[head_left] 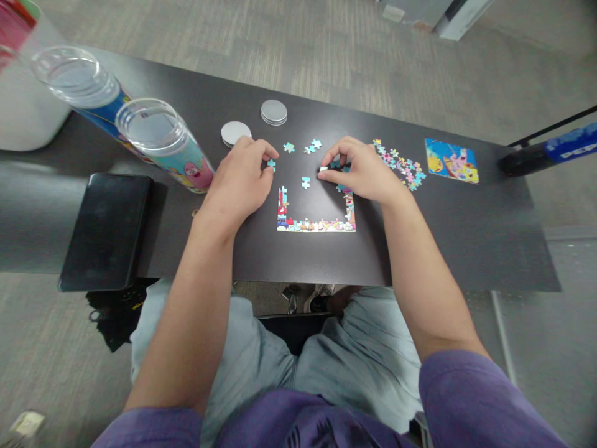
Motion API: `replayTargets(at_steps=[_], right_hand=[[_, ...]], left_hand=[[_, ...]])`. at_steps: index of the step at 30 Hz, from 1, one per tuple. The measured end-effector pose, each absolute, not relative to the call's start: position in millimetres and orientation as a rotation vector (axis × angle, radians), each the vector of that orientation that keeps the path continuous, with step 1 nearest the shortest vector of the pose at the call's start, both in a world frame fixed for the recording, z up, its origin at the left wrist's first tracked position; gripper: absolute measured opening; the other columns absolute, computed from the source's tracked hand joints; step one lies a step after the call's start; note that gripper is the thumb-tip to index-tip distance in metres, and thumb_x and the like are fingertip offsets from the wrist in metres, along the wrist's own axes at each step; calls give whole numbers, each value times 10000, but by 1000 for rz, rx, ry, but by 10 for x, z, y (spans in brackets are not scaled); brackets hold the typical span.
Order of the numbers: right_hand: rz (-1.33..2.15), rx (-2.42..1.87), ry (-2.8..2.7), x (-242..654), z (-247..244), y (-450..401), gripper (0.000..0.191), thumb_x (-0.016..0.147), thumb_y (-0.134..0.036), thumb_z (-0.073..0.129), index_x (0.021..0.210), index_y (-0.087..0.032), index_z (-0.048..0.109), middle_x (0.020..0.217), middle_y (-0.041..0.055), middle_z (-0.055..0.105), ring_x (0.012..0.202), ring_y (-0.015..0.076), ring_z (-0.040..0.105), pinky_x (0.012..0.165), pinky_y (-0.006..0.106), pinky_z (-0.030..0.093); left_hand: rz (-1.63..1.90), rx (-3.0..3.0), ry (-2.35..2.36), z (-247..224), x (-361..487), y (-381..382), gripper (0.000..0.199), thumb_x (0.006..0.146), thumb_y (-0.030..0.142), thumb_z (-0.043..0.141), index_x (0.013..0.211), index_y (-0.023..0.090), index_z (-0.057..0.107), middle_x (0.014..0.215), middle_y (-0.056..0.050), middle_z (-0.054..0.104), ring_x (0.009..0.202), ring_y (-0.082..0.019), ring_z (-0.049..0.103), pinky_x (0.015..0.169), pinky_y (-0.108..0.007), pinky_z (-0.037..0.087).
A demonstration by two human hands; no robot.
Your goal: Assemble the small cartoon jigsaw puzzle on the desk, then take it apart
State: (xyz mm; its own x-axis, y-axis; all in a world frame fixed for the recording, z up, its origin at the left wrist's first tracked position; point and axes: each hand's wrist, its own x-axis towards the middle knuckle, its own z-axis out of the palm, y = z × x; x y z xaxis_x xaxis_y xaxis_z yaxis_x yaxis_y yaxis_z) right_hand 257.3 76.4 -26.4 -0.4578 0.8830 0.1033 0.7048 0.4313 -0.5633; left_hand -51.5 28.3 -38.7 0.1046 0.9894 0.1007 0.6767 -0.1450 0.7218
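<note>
Even, moderate light; pale sheen on dark tabletop (308,258) (left end); edges stretched, softer.

The puzzle border (317,226), a three-sided strip of colourful joined pieces, lies flat, its far side open. A loose blue piece (305,182) sits at that opening, and a greenish-blue cluster (313,146) lies beyond the border. Right of and beyond the border spreads a multicoloured pile of pieces (407,165).
</note>
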Motion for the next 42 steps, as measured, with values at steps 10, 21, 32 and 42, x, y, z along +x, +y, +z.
replayTargets(at_steps=[10, 21, 32, 42], right_hand=[[902, -1144, -2062, 2418, -354, 719, 192, 1074, -475, 947, 1069, -303, 863, 1114, 59, 908, 1027, 317, 812, 1020, 504, 673], [1029, -1033, -2042, 1973, -413, 545, 156, 1073, -441, 941, 1097, -298, 883, 1055, 42, 888, 1008, 295, 819, 1022, 479, 706], [955, -1105, -2113, 1868, -421, 524, 52, 1033, -312, 929, 1076, -295, 906, 1037, 35, 896, 960, 293, 779, 998, 462, 655], [957, -1100, -2127, 1912, -417, 555, 90, 1044, -353, 926, 1098, -280, 921, 1056, 36, 910, 932, 271, 753, 992, 447, 624]], left_hand=[[759, 1893, 1556, -386, -589, 276, 259, 1055, 237, 889, 1305, 289, 845, 1455, -82, 796, 932, -239, 758, 1117, -472, 683], [599, 1888, 1384, -360, -743, 285, 786, 797, 277, 1093, 1523, 290, 791, 1624, -122, 618, 1134, -271, 768, 1164, -512, 726], [597, 1885, 1369, -357, -712, 295, 766, 784, 271, 1066, 1490, 297, 770, 1629, -103, 591, 1151, -265, 752, 1158, -482, 702], [588, 1911, 1342, -360, -733, 295, 753, 815, 351, 1033, 1518, 295, 767, 1662, -126, 589, 1169, -289, 749, 1160, -515, 705]])
